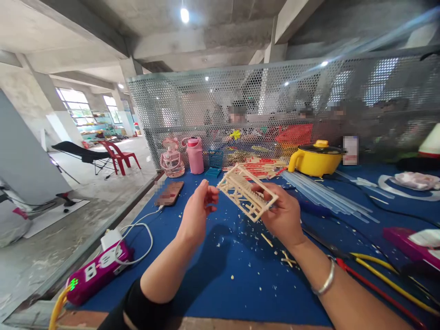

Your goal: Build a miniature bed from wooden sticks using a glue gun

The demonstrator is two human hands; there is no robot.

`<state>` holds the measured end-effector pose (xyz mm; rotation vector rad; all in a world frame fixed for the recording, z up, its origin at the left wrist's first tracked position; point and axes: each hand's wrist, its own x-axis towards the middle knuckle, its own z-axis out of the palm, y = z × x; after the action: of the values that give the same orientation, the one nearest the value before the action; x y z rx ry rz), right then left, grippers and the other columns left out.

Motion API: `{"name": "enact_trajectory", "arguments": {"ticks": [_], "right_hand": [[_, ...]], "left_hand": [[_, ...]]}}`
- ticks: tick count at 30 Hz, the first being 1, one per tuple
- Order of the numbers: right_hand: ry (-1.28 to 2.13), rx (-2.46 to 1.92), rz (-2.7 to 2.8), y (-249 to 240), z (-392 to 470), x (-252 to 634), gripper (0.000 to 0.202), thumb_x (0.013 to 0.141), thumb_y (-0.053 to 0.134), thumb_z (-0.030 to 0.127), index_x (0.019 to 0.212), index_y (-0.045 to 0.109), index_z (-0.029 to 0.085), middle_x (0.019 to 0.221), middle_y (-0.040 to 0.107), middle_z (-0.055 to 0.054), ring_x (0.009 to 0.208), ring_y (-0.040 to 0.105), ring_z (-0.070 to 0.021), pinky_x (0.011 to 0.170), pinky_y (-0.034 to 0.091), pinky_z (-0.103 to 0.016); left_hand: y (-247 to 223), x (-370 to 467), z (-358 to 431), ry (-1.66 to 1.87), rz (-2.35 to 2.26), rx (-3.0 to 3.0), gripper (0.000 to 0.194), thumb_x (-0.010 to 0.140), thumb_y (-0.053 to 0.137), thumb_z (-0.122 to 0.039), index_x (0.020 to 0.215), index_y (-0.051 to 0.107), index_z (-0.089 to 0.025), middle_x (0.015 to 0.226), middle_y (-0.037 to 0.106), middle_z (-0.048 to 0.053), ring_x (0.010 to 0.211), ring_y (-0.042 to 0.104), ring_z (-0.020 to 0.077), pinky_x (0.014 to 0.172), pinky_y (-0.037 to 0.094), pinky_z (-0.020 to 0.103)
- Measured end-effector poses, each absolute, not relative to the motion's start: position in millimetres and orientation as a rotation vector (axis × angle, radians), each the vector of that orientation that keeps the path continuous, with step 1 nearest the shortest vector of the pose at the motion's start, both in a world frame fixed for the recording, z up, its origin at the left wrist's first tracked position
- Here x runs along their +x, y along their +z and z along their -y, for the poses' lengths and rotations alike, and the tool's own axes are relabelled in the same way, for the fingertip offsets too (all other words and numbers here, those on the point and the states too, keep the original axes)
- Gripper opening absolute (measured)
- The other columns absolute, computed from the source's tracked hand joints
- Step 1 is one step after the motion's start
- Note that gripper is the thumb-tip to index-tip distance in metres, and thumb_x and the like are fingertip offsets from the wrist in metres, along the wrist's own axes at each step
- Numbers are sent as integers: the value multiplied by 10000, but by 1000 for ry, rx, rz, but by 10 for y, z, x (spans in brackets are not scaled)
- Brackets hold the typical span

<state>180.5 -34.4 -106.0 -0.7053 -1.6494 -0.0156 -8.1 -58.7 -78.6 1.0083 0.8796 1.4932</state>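
My right hand (283, 213) grips a small frame built of pale wooden sticks (245, 192), tilted above the blue table. Lattice pieces run along its side, and a row of thin sticks fills part of its inside. Some of my right fingers are hidden behind the frame. My left hand (197, 208) hovers just left of the frame, thumb up and fingers loosely curled, apart from it and with nothing visible in it. Below the frame, short stick pieces (288, 260) and pale crumbs are scattered over the blue surface (247, 298).
Red-tipped sticks (261, 167) lie behind the frame, near a yellow pot (318, 160). Translucent glue sticks (330, 195) and yellow-handled pliers (374, 261) lie right. Left are a phone (170, 193), a purple power strip (99, 270) and a pink bottle (195, 156). A perforated metal screen (192, 98) stands behind.
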Motion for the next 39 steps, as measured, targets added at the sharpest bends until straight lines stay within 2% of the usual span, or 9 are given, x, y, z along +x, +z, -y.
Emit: {"name": "enact_trajectory", "arguments": {"ticks": [3,6,9,16,21,26,32,37,39], "right_hand": [[13,-729,1616,-1076,376,1750,39,798,584,199,820,600,228,951,692,-31,827,662,-179,737,522,-320],[-9,-693,1615,-1091,411,1674,62,811,573,217,753,590,228,934,692,-26,852,657,-186,744,523,-328],[-21,-648,1604,-1124,407,1626,75,803,602,241,732,578,229,937,689,-34,874,651,-190,759,522,-336],[-35,-644,1637,-1169,372,1617,114,780,622,189,692,557,222,955,681,-50,886,648,-183,777,516,-329],[-73,-644,1685,-1150,385,1623,75,773,642,188,750,583,230,943,681,-53,877,645,-185,776,514,-342],[-145,-597,1701,-1152,363,1661,146,758,661,173,707,537,228,930,676,-50,889,633,-194,812,499,-363],[-144,-652,1693,-1146,367,1652,83,777,649,199,819,585,233,941,688,-45,854,648,-177,758,516,-324],[-149,-714,1592,-1122,349,1695,17,819,592,252,822,590,236,924,697,-40,850,657,-186,753,526,-336],[-217,-695,1544,-1090,346,1745,43,806,600,233,785,564,241,952,693,-38,884,650,-194,781,523,-357]], "left_hand": [[-752,12,676,1346,-686,847,380,733,606,-527,755,639,-149,777,597,38,732,532,127,646,428,227],[-729,80,736,1372,-532,712,267,720,665,-389,865,663,-165,871,648,44,800,574,140,719,457,253],[-721,96,756,1399,-512,634,237,722,654,-341,881,665,-166,883,669,46,794,594,150,726,473,278],[-730,62,716,1402,-567,567,230,688,707,-301,866,656,-164,794,649,13,709,586,112,672,477,244],[-754,60,679,1408,-607,566,215,674,721,-267,838,658,-145,704,621,-10,660,586,101,674,484,242],[-821,53,635,1399,-584,629,213,707,715,-282,866,670,-147,790,660,17,716,602,111,722,487,255],[-838,52,630,1395,-502,736,234,734,722,-328,904,676,-174,913,671,25,797,609,117,747,494,256],[-857,70,648,1359,-510,785,361,739,699,-440,989,682,-180,970,664,44,828,601,119,710,489,232],[-887,119,690,1323,-535,900,397,723,717,-428,1025,683,-172,998,666,63,848,597,133,695,480,229]]}}
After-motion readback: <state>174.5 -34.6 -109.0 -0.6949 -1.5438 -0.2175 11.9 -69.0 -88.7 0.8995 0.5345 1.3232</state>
